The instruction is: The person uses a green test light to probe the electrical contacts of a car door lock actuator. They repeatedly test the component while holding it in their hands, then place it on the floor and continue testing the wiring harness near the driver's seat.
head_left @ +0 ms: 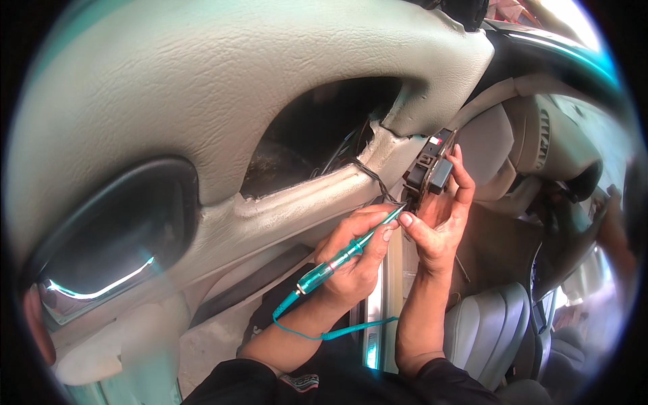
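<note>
My left hand is closed around a test light with a clear teal handle, holding it like a pen. Its thin metal tip points up and right, at the wires by the near end of a black window switch module; whether it touches a contact is too small to tell. In my right hand the module stands tilted, gripped between thumb and fingers. A bundle of dark wires runs from the module to the door's armrest opening. From the test light's handle loops a teal cord.
A beige door panel spans the upper left, with a dark opening and torn edges. A glossy black oval sits lower left. Right are a grey seat and dashboard. Someone's arm shows far right.
</note>
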`<state>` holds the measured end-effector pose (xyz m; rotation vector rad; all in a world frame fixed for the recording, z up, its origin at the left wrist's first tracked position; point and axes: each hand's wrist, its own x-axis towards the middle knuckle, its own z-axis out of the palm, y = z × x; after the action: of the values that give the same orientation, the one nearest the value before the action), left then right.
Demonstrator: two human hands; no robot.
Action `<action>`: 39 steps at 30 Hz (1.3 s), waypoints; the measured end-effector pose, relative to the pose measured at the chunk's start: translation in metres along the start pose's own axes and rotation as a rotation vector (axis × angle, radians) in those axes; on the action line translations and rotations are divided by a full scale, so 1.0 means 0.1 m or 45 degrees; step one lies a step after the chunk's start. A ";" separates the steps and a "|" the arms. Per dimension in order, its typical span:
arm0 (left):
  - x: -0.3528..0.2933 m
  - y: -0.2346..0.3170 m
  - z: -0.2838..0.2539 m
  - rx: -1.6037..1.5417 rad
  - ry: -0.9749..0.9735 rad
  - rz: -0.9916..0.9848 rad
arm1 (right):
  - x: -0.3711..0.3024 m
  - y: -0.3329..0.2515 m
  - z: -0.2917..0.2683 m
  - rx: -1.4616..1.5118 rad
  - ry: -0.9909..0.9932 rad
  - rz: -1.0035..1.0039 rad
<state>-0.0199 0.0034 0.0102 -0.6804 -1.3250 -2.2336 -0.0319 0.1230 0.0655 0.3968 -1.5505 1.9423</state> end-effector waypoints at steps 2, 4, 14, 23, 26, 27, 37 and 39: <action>0.00 -0.06 0.01 -0.023 0.028 0.067 | 0.00 0.04 -0.02 0.021 -0.022 -0.025; 0.02 -0.06 0.01 0.014 0.021 0.106 | -0.01 0.19 -0.13 0.030 -0.081 -0.073; 0.02 -0.08 0.04 0.036 0.038 0.077 | -0.02 0.25 -0.11 0.086 -0.083 -0.118; 0.01 -0.09 0.06 -0.004 0.043 0.079 | 0.01 0.32 -0.20 0.099 -0.144 -0.157; 0.00 -0.08 0.04 0.014 0.044 0.079 | -0.01 0.30 -0.14 0.094 -0.089 -0.120; 0.00 -0.07 0.04 0.014 0.043 0.077 | -0.01 0.30 -0.15 0.080 -0.093 -0.119; 0.03 -0.10 0.04 0.081 0.038 0.130 | 0.00 0.34 -0.24 0.036 -0.223 -0.185; 0.04 -0.09 0.04 0.097 0.031 0.147 | 0.00 0.33 -0.25 0.069 -0.246 -0.173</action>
<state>-0.0277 0.0104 0.0083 -0.6820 -1.3175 -2.0826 -0.0491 0.1424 0.0337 0.7130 -1.5482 1.8884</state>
